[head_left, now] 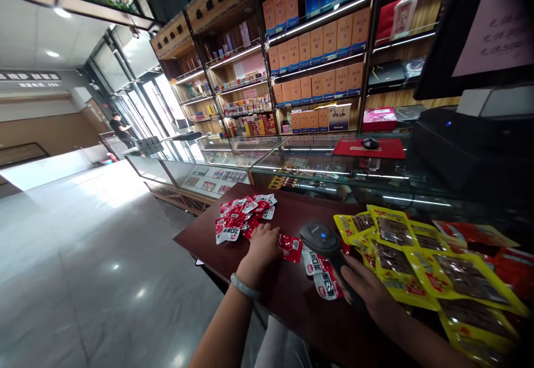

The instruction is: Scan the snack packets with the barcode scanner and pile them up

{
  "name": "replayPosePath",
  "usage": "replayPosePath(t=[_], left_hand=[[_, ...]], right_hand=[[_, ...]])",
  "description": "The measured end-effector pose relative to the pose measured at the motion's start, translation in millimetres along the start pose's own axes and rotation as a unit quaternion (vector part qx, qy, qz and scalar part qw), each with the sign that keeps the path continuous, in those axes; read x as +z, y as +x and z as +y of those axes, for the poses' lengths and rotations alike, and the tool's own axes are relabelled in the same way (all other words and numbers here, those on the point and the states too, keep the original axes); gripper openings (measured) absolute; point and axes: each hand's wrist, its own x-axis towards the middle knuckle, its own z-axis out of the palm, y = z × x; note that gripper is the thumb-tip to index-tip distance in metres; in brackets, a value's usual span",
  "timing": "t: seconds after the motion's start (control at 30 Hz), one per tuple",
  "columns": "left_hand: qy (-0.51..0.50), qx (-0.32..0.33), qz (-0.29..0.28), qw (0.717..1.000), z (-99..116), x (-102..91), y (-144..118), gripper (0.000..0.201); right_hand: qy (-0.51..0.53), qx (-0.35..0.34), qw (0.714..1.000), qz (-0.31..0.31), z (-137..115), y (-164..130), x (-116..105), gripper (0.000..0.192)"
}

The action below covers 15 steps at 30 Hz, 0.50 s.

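My left hand (263, 244), a pale bangle at its wrist, pinches a small red snack packet (292, 248) by its edge just above the dark wooden table (279, 284). Wrapped around the handle of a black barcode scanner (320, 238) is my right hand (369, 290); the scanner's head, with a blue light on top, points toward that packet. To the left of my left hand lies a heap of red-and-white packets (237, 218). A few more such packets (323, 279) lie beneath and beside the scanner, partly hidden by it.
Yellow snack bags (396, 262) are piled on the right, with orange-red bags (479, 234) behind. Beyond the table stands a glass counter (267, 154) carrying a mouse (370, 143) on a red mat (346, 147). A monitor (479, 34) rises at right. Boxed goods fill the shelves (321, 56). Someone (120, 129) stands far left.
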Motion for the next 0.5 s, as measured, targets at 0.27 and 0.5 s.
replayPosePath(t=[0.27, 0.5], left_hand=[[-0.157, -0.085, 0.093, 0.979, -3, 21.7, -5, 0.029], [-0.335, -0.100, 0.187, 0.918, 4, 35.4, -9, 0.019]], right_hand=[[-0.025, -0.009, 0.999, -0.022, -3, -3, 0, 0.058], [-0.037, -0.003, 0.999, -0.035, -4, -3, 2, 0.057]])
